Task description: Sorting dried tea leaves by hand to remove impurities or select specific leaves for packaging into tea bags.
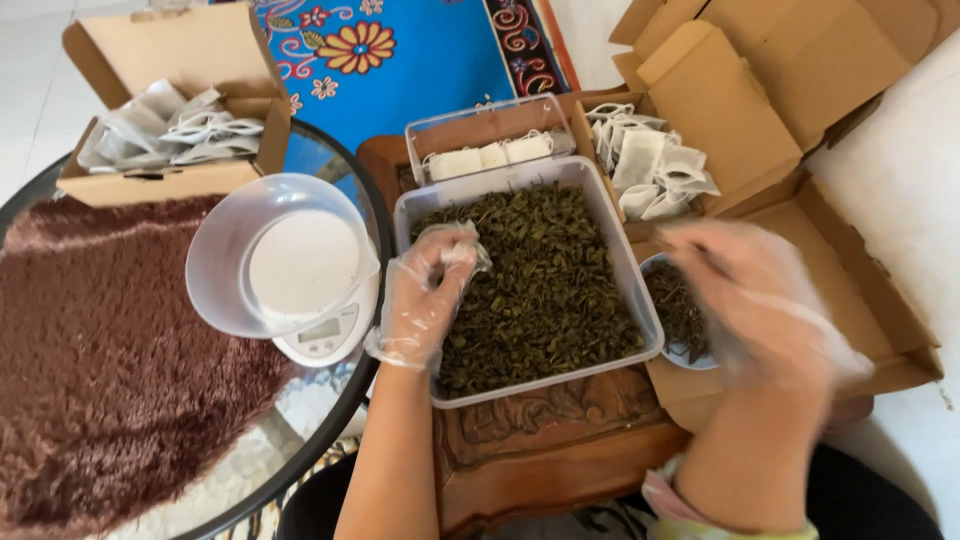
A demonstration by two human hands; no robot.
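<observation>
Now, loose dried tea leaves (545, 290) fill the clear plastic tub (640, 300) on the carved wooden stand (545, 435).

Left hand (425, 295), gloved, pinches a small filter bag (458, 240) at the tub's left edge, tub's long axis running near to far. Right hand (760, 300), blurred, grip unclear, hovers over a small bowl (680, 310) right of it; the scale (325, 330) sits left.

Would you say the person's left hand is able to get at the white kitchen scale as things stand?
Probably yes: the left hand sits at the tea tub's left rim, right beside the kitchen scale, with nothing between them.
</observation>
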